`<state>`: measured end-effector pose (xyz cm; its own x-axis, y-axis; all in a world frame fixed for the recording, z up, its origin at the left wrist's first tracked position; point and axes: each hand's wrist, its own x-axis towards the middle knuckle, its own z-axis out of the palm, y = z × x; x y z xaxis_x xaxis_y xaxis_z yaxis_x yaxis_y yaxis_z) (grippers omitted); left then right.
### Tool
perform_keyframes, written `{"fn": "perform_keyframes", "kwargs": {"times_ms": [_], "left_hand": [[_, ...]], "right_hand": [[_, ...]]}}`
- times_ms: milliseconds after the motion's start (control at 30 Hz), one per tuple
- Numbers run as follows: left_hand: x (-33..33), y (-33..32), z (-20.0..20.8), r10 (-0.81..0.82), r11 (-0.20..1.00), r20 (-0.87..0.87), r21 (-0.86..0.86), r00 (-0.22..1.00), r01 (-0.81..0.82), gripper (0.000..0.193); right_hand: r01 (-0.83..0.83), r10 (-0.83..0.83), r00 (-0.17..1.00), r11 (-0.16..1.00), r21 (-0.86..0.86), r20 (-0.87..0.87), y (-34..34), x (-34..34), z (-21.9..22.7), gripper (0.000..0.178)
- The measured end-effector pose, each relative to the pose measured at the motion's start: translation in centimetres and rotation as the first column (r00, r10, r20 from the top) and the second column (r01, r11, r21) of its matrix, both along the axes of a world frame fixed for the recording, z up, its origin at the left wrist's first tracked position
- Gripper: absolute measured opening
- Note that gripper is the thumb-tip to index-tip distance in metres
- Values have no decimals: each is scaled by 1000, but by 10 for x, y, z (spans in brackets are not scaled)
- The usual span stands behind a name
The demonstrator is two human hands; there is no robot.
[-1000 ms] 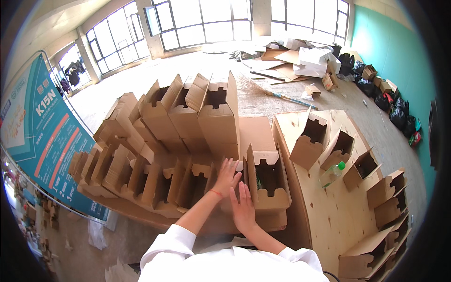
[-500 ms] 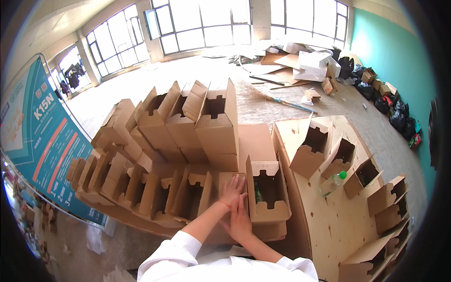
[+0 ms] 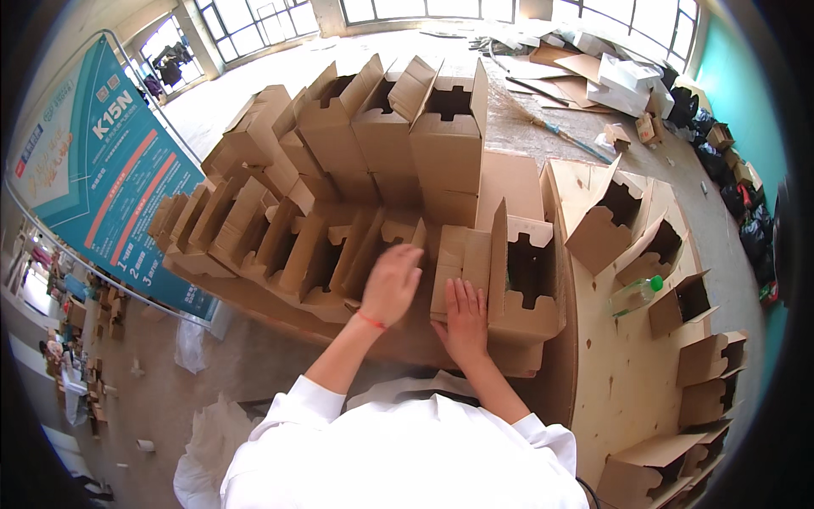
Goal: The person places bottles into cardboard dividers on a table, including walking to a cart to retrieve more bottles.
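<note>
A closed cardboard box (image 3: 463, 254) stands in the near row. My right hand (image 3: 465, 321) lies on its near part, fingers stretched out. To the left, my left hand (image 3: 391, 282), with a red string on the wrist, is over the near right side of an open cardboard box (image 3: 400, 231). Its fingers are extended and slightly blurred; whether they touch the flap cannot be made out. Directly right of the closed box is another open carton (image 3: 527, 314) with its flap upright and something dark green inside.
More open cartons (image 3: 326, 259) line up at left, and taller ones (image 3: 449, 153) stand behind. At right, a wooden board (image 3: 606, 360) bears several small boxes and a green-capped clear bottle (image 3: 636, 296). A teal banner (image 3: 110, 170) stands at left; a broom (image 3: 555, 129) lies beyond.
The view has shifted, with the boxes now higher and farther right. My left hand has left the closed box and moved left beside the neighbouring carton. My right hand stays on the closed box.
</note>
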<state>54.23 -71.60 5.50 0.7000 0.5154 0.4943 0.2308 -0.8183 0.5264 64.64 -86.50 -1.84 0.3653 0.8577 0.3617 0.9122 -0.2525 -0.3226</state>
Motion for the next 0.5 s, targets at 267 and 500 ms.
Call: {"fn": "perform_keyframes", "kwargs": {"times_ms": [267, 500], "left_hand": [[-30, -17, -28, 18, 930, -470, -317, 883, -188, 34], [-19, -33, 3, -16, 953, -273, -294, 962, -67, 31]], "right_hand": [[9, -9, 1000, 1000, 11, -13, 4, -5, 3, 86], [8, -7, 999, 1000, 11, -51, 2, -6, 4, 84]]}}
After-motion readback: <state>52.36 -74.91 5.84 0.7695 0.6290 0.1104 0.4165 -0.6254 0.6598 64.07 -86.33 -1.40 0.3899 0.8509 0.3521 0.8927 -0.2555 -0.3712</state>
